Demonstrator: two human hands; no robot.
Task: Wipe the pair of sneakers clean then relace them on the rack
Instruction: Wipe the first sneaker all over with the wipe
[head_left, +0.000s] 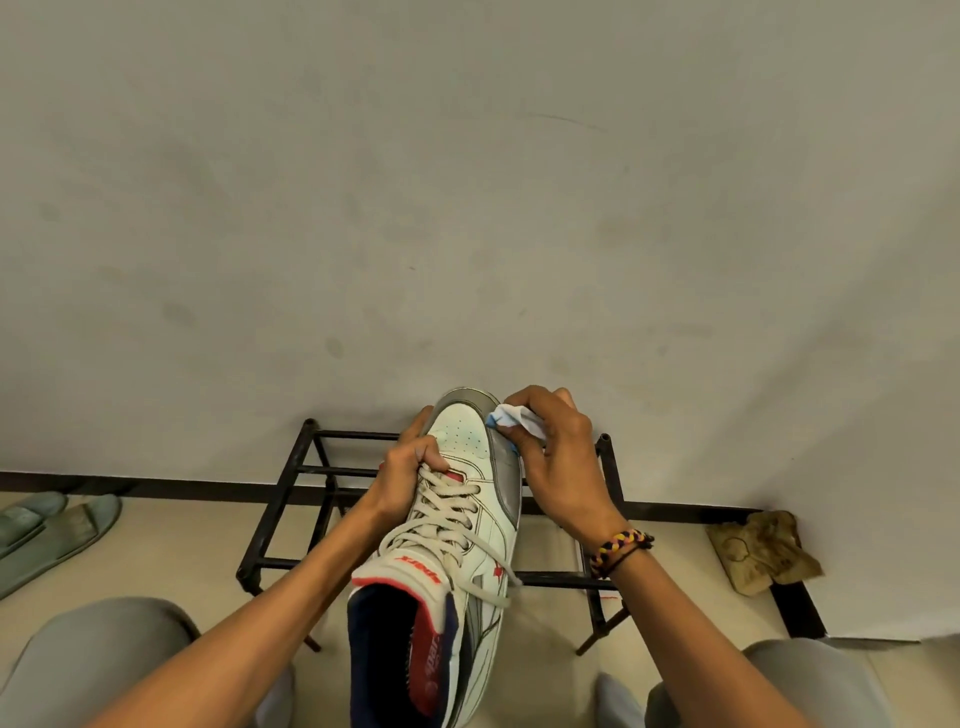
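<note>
White and pale-blue cloth (511, 420) is bunched in the right hand (558, 467), whose fingers close on it and press it to the grey side panel of the sneaker (462, 519) near the toe, at about 1 o'clock from the shoe's middle. The left hand (402, 475) is clamped on the sneaker's opposite flank, at 10 o'clock, fingers curled over the upper by the top of the laces (447, 514), steadying it.

The sneaker is held up in the air, toe away from the person, over the black metal rack (291, 493); it does not appear to rest on the bars. It is the only shoe of the pair in sight, and it is laced.

This looks like the wiping step, early in the task. The next stroke likely calls for dragging the cloth along the grey panel toward the heel at 6 o'clock while the left hand resists the push.

Room is open at 12 o'clock up to the wall (467, 208). The knees at 5 and 7 o'clock and the rack's corner posts hem in the sides.
</note>
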